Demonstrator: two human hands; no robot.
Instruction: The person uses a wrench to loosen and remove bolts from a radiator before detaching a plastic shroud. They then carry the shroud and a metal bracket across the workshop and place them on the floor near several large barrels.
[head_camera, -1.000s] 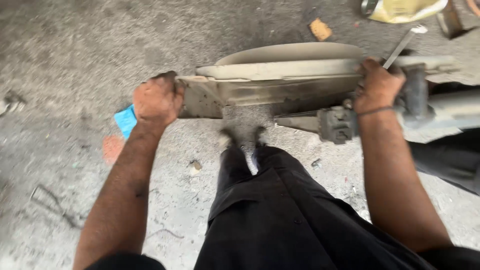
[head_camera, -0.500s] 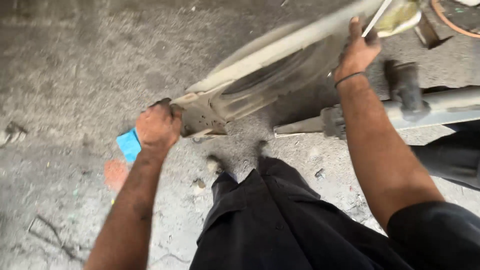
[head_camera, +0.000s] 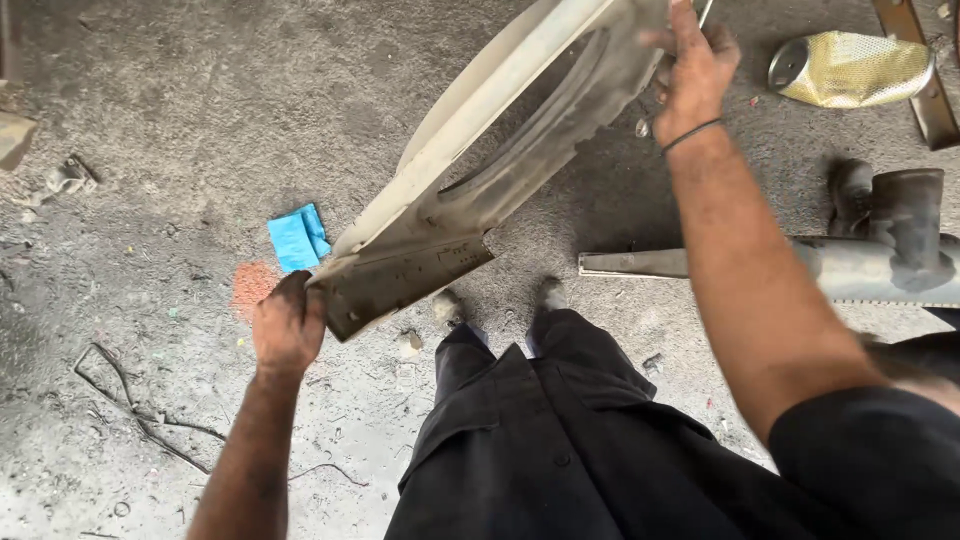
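Grey concrete floor (head_camera: 150, 120) lies beneath us. We hold a large dusty cream panel (head_camera: 480, 170) tilted between our hands: left hand (head_camera: 288, 325) clasps its lower corner, right hand (head_camera: 695, 65) grips its raised upper edge.

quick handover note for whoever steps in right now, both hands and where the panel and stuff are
Left hand: gripping the lower end of the curved metal panel.
Right hand: gripping its upper end; panel tilted, off the concrete floor.
Nearby: metal beam on the floor to the right, blue cloth by the left hand, gold-coloured canister at top right.
Done: panel lifted.
Left: it is not set down anywhere yet.
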